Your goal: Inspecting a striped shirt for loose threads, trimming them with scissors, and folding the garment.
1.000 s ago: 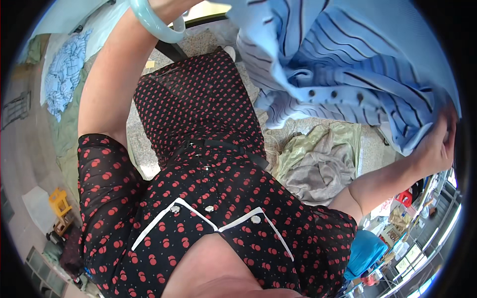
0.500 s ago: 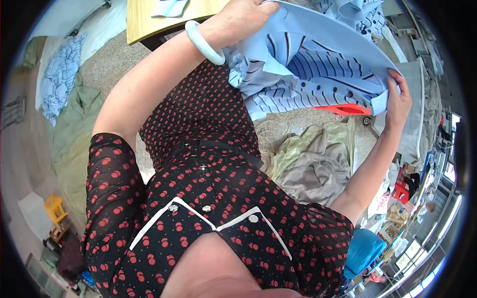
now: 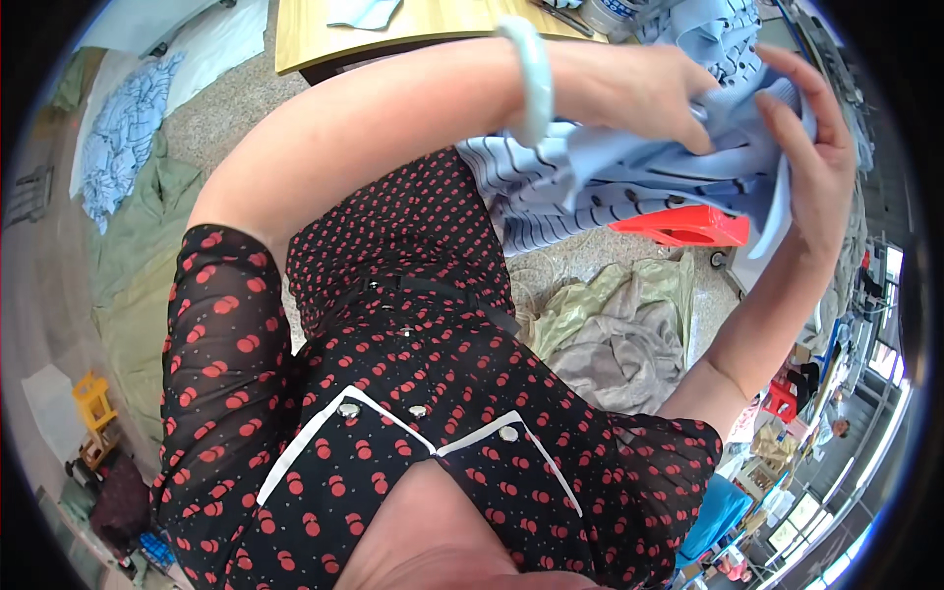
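A light blue striped shirt (image 3: 551, 162) with dark buttons hangs bunched in front of me, its folds crowded between my two hands. My left hand (image 3: 654, 93), wearing a pale bangle (image 3: 532, 84), reaches across to the right and grips the cloth between thumb and fingers. At the shirt's right end is my right hand (image 3: 824, 162), its thumb and fingers spread apart. Some blue fabric shows between them, and a pale edge of it hangs beside the wrist. Motion blurs part of the shirt, and the fingertips of my left hand are partly hidden.
A wooden table (image 3: 423, 25) stands ahead with a folded light cloth (image 3: 364, 12) on it. Below the shirt sits a red plastic stool (image 3: 683, 226). Grey and greenish fabric (image 3: 629, 334) lies on the floor. At far left lie blue striped cloth (image 3: 128, 133) and a yellow stool (image 3: 93, 398).
My left hand has swept right along the shirt toward my right hand, gathering the stretched edge into folds. My right hand has moved slightly right, and its fingers have spread.
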The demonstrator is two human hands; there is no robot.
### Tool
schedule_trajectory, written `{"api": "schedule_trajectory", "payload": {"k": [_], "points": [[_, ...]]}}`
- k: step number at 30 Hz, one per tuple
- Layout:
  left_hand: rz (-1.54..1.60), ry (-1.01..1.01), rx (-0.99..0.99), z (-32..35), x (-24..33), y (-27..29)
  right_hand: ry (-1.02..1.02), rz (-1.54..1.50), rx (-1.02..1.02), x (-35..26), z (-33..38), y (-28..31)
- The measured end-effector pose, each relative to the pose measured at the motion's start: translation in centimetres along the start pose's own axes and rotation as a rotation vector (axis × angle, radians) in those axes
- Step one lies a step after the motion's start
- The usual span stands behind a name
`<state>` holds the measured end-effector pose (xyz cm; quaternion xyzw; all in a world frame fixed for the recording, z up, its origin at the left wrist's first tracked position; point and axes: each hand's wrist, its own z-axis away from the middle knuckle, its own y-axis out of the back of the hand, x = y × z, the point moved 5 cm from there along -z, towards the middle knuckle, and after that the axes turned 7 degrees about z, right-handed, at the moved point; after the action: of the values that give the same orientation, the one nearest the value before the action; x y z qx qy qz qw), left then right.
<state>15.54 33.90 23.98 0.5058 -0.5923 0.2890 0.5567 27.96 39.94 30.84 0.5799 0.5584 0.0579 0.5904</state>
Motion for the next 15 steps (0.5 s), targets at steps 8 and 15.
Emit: {"api": "schedule_trajectory", "payload": {"k": [8, 15], "points": [[0.857, -0.074, 0.47, 2.2, 4.5, 3.4, 0.001, -0.607, 0.423, 4.8, 6.0, -4.7], [1.18, -0.164, 0.657, 11.8, 4.8, 7.4, -0.556, -0.55, 0.074, 11.0, 13.4, -16.4]]}}
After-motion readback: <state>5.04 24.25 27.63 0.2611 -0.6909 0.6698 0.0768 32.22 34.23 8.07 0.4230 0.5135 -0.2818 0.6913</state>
